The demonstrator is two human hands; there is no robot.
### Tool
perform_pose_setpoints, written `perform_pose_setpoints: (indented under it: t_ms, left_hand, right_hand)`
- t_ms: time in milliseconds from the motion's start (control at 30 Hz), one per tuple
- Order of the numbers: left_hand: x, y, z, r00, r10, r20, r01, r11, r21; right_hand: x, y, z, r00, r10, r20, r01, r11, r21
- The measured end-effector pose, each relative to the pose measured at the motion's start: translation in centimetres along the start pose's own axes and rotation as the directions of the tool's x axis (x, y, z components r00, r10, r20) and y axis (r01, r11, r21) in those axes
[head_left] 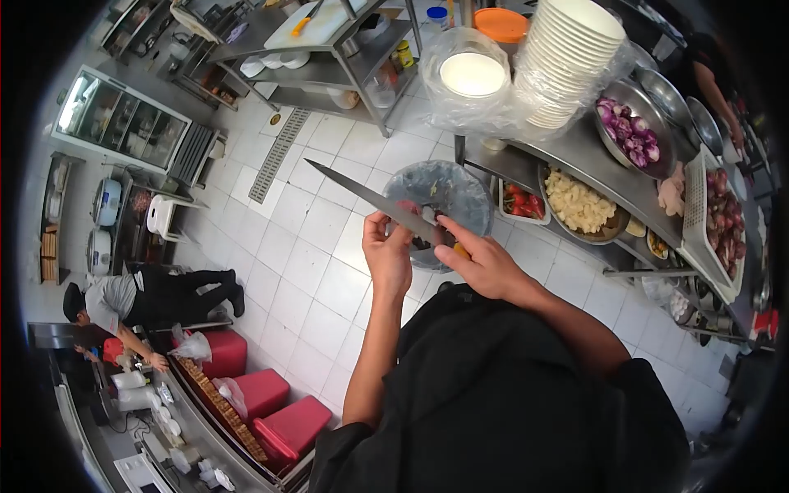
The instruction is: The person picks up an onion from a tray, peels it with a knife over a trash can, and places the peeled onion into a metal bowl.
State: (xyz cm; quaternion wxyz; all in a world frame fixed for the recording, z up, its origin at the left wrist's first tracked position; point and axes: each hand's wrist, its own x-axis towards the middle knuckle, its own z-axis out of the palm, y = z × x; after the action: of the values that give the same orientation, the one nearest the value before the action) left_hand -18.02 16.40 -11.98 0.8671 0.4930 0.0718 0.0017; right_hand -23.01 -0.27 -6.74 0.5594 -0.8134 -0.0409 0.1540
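My right hand (485,261) is closed round the yellow handle of a long knife (370,195), whose blade points up and to the left. My left hand (388,251) pinches a small reddish-purple item, probably an onion, partly hidden behind the blade. Both hands are above a round bin (468,193) lined with clear plastic, with some dark scraps inside. Peeled purple onions fill a metal bowl (667,156) on the steel table at the right.
Stacked white tubs (567,57) and a white basket (705,205) of unpeeled onions stand on the steel table (567,160). Its lower shelf holds red peppers (523,201) and a pale chopped-food bowl (579,201). Red bins (292,427) and a co-worker (156,300) are at the left.
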Motion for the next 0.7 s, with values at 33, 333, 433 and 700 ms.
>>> perform_pose_setpoints:
  t_ms: [33,333,433,700]
  left_hand:
    - [0.0,-0.2,-0.1,1.0,0.004,-0.013,-0.004,1.0,-0.001]
    - [0.4,-1.4,1.1,0.989,0.062,-0.133,-0.057,0.998,0.04]
    - [0.0,-2.3,2.7,0.976,0.114,-0.186,-0.096,0.99,0.105]
    - [-0.6,-4.3,3.2,0.911,0.24,-0.336,-0.205,0.969,0.137]
  right_hand:
    - [0.4,0.0,0.0,1.0,-0.001,0.014,0.001,1.0,-0.002]
    - [4.2,1.5,-0.4,0.993,-0.094,0.074,0.098,0.993,-0.062]
    - [5.9,1.9,-0.9,0.984,-0.153,0.092,0.159,0.986,-0.059]
    - [8.3,2.8,-1.4,0.944,-0.257,0.205,0.256,0.966,0.031]
